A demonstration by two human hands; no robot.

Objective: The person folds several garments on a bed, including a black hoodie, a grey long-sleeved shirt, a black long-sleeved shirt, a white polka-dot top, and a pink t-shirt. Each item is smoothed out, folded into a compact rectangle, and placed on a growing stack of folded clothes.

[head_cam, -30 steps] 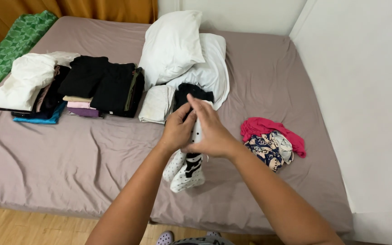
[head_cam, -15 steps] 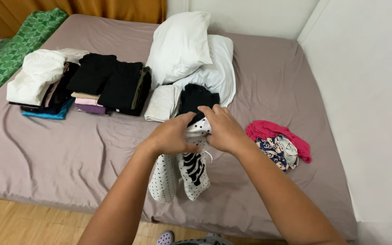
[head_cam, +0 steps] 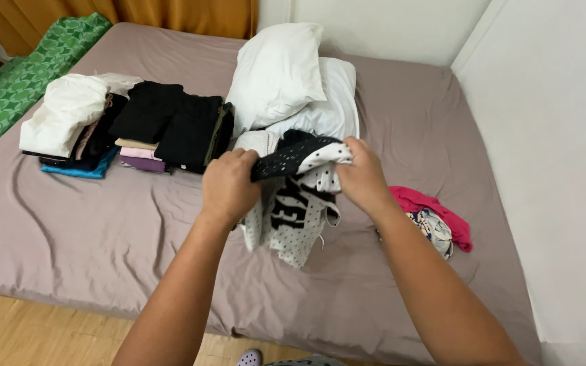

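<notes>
My left hand (head_cam: 228,188) and my right hand (head_cam: 362,177) hold a white garment with black dots (head_cam: 291,217) by its dark top edge, stretched between them above the bed (head_cam: 103,230). The cloth hangs down in front of me, with a black print on its middle. Behind the garment lies a small folded pile, white and black (head_cam: 260,141), partly hidden by it.
Stacks of folded clothes (head_cam: 130,129) lie at the left of the bed, two white pillows (head_cam: 286,78) at the back. A pink and patterned bundle (head_cam: 432,215) lies to the right, near the white wall. A green patterned mat (head_cam: 22,81) runs along the far left.
My hands have moved apart, spreading the top edge of the dotted garment wide. The cloth hangs more open than before.
</notes>
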